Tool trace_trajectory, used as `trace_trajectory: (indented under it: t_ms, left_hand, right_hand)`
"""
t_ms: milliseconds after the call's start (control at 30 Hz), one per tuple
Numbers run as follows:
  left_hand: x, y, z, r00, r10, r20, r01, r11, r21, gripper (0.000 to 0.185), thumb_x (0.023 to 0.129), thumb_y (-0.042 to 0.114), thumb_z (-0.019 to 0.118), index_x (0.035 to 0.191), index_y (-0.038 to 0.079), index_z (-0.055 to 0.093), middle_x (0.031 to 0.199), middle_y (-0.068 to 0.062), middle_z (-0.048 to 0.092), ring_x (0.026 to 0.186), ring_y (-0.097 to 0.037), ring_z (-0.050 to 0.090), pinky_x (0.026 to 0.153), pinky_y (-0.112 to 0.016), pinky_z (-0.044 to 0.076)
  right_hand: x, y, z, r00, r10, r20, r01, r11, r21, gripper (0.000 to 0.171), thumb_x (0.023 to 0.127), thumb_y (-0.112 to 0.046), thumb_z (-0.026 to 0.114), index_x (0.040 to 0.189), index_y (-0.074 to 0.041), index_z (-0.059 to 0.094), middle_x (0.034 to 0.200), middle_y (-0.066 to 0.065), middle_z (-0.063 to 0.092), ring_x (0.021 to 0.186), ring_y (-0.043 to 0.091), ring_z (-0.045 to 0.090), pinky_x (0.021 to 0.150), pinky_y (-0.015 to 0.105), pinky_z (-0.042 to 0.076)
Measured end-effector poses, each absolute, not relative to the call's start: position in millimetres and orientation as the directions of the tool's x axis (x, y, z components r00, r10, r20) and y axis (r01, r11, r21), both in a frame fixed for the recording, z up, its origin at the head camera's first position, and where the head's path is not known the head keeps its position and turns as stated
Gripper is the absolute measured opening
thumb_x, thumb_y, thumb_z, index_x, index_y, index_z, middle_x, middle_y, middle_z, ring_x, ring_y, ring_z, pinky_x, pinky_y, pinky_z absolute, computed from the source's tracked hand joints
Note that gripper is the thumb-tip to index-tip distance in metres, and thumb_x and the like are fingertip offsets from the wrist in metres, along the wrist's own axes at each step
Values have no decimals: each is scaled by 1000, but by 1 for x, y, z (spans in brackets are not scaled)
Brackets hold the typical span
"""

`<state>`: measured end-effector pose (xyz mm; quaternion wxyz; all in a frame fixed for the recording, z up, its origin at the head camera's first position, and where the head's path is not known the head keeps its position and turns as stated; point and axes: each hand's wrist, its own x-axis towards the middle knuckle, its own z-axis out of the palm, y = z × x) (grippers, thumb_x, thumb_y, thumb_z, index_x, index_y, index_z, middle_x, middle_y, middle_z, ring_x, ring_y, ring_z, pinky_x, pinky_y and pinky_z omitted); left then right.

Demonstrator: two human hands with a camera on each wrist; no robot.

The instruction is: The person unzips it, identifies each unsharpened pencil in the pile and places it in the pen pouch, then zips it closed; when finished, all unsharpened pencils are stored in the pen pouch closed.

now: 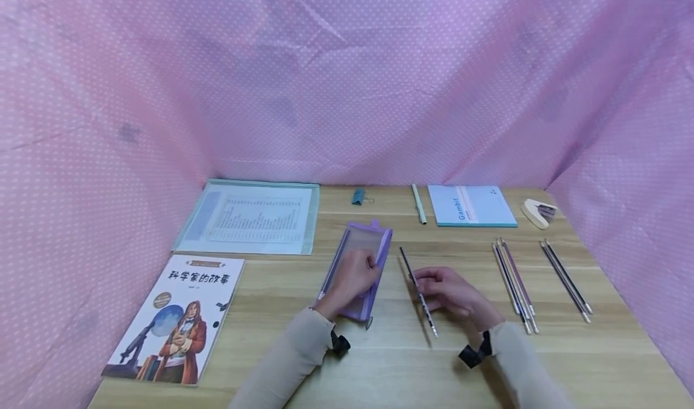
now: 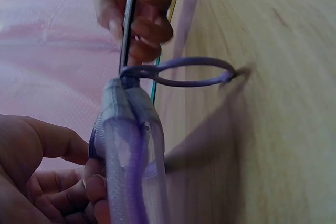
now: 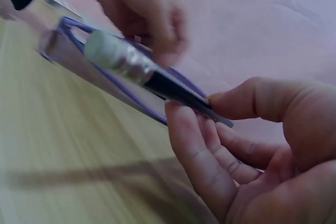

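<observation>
A purple mesh zip pouch point(image 1: 384, 252) lies in the middle of the table, with a pencil point(image 1: 337, 258) along its left side. My left hand point(image 1: 352, 276) is over it, and in the left wrist view thumb and fingers pinch the pouch point(image 2: 126, 171) by its edge. To the right of the pouch, my right hand point(image 1: 450, 291) pinches a dark patterned pencil point(image 1: 408, 264) between thumb and fingertips. Its white eraser point(image 3: 100, 51) points toward me, and the other end points away. A ring pull point(image 2: 194, 72) hangs from the pouch's near end.
Several pencils point(image 1: 512, 282) lie on the right, with two more point(image 1: 566, 282) beyond. At the back are a binder clip point(image 1: 358, 197), a pen point(image 1: 419, 204), a blue notebook point(image 1: 472, 207) and a white eraser-like object point(image 1: 537, 213). A document folder point(image 1: 249, 216) and a book point(image 1: 179, 318) lie left.
</observation>
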<state>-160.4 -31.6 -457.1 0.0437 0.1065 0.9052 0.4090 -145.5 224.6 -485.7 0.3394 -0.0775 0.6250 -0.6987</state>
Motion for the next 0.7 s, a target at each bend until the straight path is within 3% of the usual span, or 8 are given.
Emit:
trace_trajectory:
  t_ms: [267, 533, 700]
  left_hand:
    - [-161, -30, -456, -973, 229, 22, 173, 664, 727, 14, 82, 5, 66, 69, 9, 64, 61, 2, 59, 48, -6, 50, 40, -18, 41]
    - [-161, -30, -455, -972, 230, 41, 190, 676, 712, 12, 82, 5, 68, 70, 8, 65, 63, 0, 62, 50, -5, 50, 42, -18, 41]
    - [-161, -30, -455, -971, 231, 70, 212, 682, 700, 11, 80, 4, 68, 70, 7, 65, 64, -1, 63, 54, -6, 50, 45, -17, 38]
  right_hand:
    - [-154, 180, -486, -783, -502, -368, 409, 31, -912, 51, 95, -1, 52, 139, 20, 36, 95, -2, 65, 85, 7, 67, 73, 26, 62]
    - [-163, 143, -481, -883, -266, -388, 414, -49, -909, 46, 94, 3, 53, 136, 18, 42, 97, 4, 65, 83, 11, 68, 73, 27, 62]
    - [-162, 124, -481, -913, -147, -380, 390, -44, -920, 39, 92, 7, 51, 130, 17, 49, 93, 7, 67, 79, 11, 69, 70, 28, 62]
